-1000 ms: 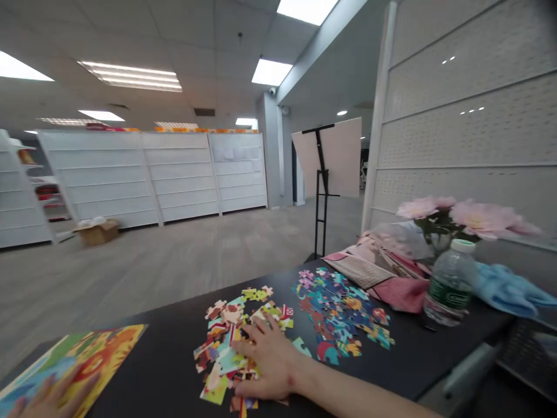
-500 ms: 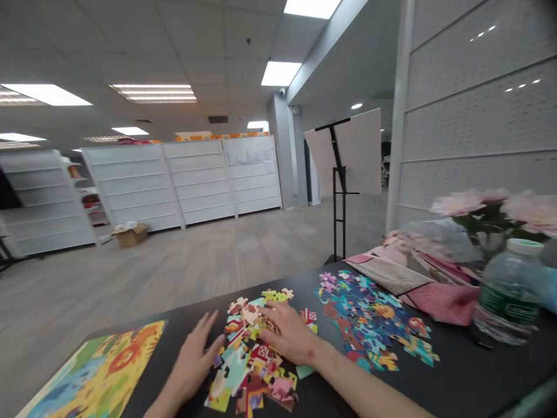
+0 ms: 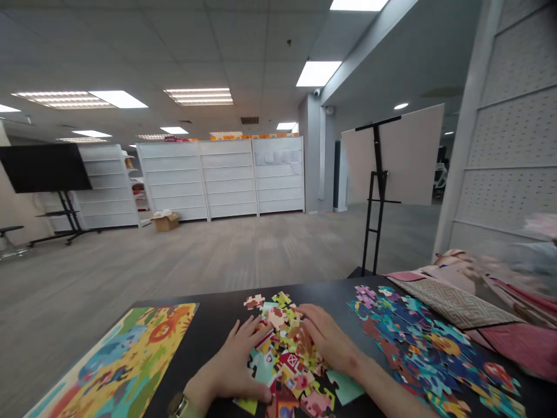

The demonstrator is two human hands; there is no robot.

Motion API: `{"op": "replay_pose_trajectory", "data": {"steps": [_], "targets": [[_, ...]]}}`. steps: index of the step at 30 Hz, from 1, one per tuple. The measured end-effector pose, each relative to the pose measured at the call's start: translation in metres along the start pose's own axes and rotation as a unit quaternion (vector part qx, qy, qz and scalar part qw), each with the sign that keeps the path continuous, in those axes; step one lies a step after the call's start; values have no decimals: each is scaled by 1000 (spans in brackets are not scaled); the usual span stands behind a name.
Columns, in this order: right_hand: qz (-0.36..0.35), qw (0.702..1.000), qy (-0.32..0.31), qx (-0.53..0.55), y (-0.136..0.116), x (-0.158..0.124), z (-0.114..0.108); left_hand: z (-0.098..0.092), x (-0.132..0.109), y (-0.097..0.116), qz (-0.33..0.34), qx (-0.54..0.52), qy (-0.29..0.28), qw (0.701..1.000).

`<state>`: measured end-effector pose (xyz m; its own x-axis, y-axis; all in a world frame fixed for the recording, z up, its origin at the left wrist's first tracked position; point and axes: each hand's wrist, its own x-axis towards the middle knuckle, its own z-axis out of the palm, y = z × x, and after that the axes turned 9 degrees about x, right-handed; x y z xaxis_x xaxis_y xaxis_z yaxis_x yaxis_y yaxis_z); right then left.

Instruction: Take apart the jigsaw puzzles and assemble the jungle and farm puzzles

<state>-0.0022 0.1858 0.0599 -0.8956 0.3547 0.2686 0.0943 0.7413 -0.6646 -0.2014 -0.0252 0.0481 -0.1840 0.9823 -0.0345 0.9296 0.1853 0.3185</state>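
Note:
A heap of loose, brightly coloured puzzle pieces (image 3: 285,342) lies on the black table (image 3: 217,325) in front of me. My left hand (image 3: 237,366) rests flat on the heap's left side, fingers spread, thumb under the near pieces. My right hand (image 3: 331,339) lies flat on the right side of the same heap, fingers stretched toward its middle. Both hands press in on the pile from either side; neither grips a piece. A watch (image 3: 176,406) shows on my left wrist.
A finished puzzle picture in orange, yellow and blue (image 3: 117,366) lies at the table's left. A second spread of blue-toned pieces (image 3: 418,342) lies at the right, beside folded patterned cloths (image 3: 474,296). Beyond stand an easel (image 3: 378,191), white shelving (image 3: 226,177) and a screen on a stand (image 3: 43,168).
My left hand left the finished picture and came to the heap's left side. The right hand slid to the heap's right side. The view swung left, so the bottle and flowers dropped out.

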Motion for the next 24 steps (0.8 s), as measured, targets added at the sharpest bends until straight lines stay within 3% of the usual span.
{"op": "replay_pose_trajectory", "data": {"steps": [3,7,9,12,15,20,24], "targets": [[2,1000,3,-13,2,2,-8,0,-1,-5,-15,-28,26,999],[-12,990,-139,-37,-10,-2,-11,2,5,-11,-54,-41,89,994],[-25,985,-167,-44,-17,-5,-11,4,19,-10,-87,-34,128,987],[-49,990,-125,-43,-16,-7,-14,6,45,-3,-145,-4,164,976],[-53,995,-76,-40,-5,-4,-18,7,60,2,-162,24,169,972],[-59,998,-20,-4,5,1,-17,4,45,-5,-122,28,161,979],[-74,997,-19,6,6,3,-11,6,38,-19,-145,26,171,974]]}}
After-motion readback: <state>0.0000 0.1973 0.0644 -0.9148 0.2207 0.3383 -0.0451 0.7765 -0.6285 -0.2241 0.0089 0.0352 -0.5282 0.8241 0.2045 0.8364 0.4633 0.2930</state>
